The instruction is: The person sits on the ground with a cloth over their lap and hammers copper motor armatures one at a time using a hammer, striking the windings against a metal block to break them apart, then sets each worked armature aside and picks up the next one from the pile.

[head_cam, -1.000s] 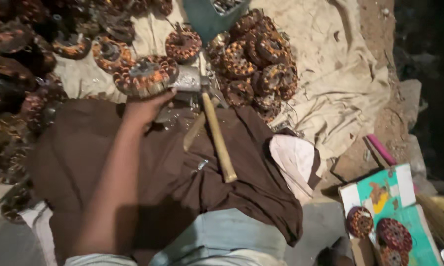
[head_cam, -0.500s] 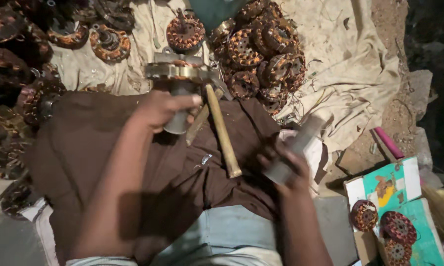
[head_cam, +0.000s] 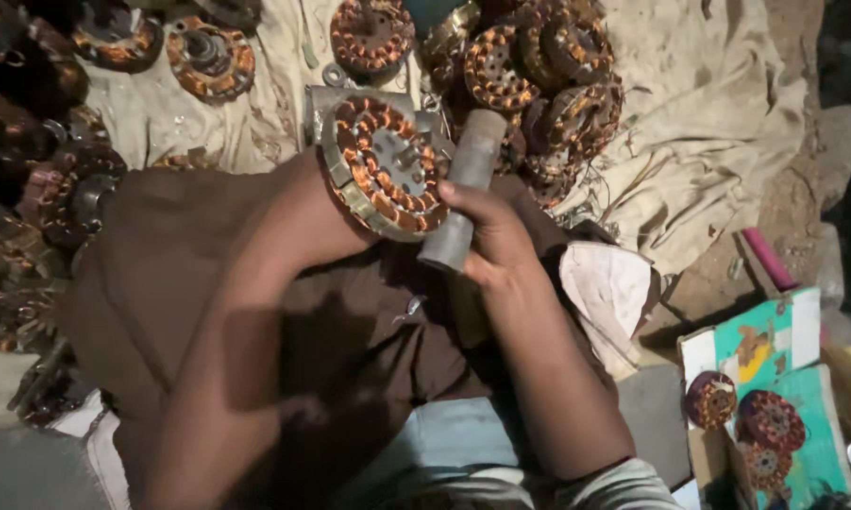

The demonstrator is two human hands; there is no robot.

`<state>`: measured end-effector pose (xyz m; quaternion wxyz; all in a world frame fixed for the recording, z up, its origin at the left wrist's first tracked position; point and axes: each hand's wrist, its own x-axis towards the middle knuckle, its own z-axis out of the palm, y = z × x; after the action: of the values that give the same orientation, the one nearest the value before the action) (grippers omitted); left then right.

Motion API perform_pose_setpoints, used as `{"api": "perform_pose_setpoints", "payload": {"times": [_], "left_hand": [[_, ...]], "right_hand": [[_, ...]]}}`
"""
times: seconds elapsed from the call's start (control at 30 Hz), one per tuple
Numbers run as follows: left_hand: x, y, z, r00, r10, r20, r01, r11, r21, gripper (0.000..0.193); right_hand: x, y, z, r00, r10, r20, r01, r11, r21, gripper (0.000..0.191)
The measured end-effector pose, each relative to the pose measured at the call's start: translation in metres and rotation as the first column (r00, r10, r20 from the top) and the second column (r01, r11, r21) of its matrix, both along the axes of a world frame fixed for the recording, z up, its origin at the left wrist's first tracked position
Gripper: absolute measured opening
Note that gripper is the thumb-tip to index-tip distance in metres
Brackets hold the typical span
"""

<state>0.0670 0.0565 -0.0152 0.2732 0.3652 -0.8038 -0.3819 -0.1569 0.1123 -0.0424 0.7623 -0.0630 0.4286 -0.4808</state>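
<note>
R hand [head_cam: 489,247] is now gripping a grey metal cylinder [head_cam: 461,192] vs half a sec ago, pressing it beside the copper-wound stator [head_cam: 385,167]. L hand [head_cam: 323,215] is probably clutching the stator's rim from behind, fingers hidden. More stators [head_cam: 529,76] are lying beyond on the cloth [head_cam: 718,123].

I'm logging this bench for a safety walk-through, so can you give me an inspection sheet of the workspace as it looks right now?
Surface: crumpled beige cloth on the ground; brown cloth across the lap.
Job's things: copper-wound stator held up on edge; grey metal cylinder beside it.
Clutter: pile of wound stators at top, more stators at left, teal cardboard box with stators at lower right, pink rod.
Grippers: left hand behind the stator, fingers hidden; right hand wrapped round the cylinder.
Cables: loose thin wire strands by the pile.
Surroundings: bare dirt at right, dark beyond.
</note>
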Motion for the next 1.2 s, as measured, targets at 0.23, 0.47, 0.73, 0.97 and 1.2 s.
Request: {"api": "perform_pose_setpoints", "payload": {"times": [0.23, 0.47, 0.73, 0.97, 1.2], "left_hand": [[0.046, -0.012, -0.017, 0.87, 0.21, 0.445, -0.299, 0.944, 0.138, 0.049], [0.053, -0.023, -0.026, 0.887, 0.222, -0.405, -0.356, 0.888, -0.292, 0.111], [-0.007, -0.004, -0.062, 0.559, 0.662, -0.499, -0.508, 0.749, 0.425, 0.054], [-0.006, -0.022, -0.104, 0.38, 0.799, -0.465, -0.286, 0.58, 0.763, 0.058], [-0.02, -0.024, -0.101, 0.135, 0.937, -0.323, 0.537, 0.205, 0.818, 0.069]], "right_hand": [[0.017, -0.005, 0.004, 0.954, -0.296, 0.036, 0.298, 0.954, -0.041, 0.04], [-0.002, -0.014, 0.071, 0.967, -0.232, -0.109, 0.203, 0.953, -0.225, 0.036], [0.022, 0.013, 0.08, 0.993, -0.091, -0.08, 0.073, 0.976, -0.204, 0.05], [0.021, 0.043, 0.096, 0.794, 0.095, -0.6, -0.193, 0.976, -0.101, 0.079], [0.003, 0.076, 0.084, 0.733, -0.041, -0.679, -0.123, 0.974, -0.192, 0.089]]}}
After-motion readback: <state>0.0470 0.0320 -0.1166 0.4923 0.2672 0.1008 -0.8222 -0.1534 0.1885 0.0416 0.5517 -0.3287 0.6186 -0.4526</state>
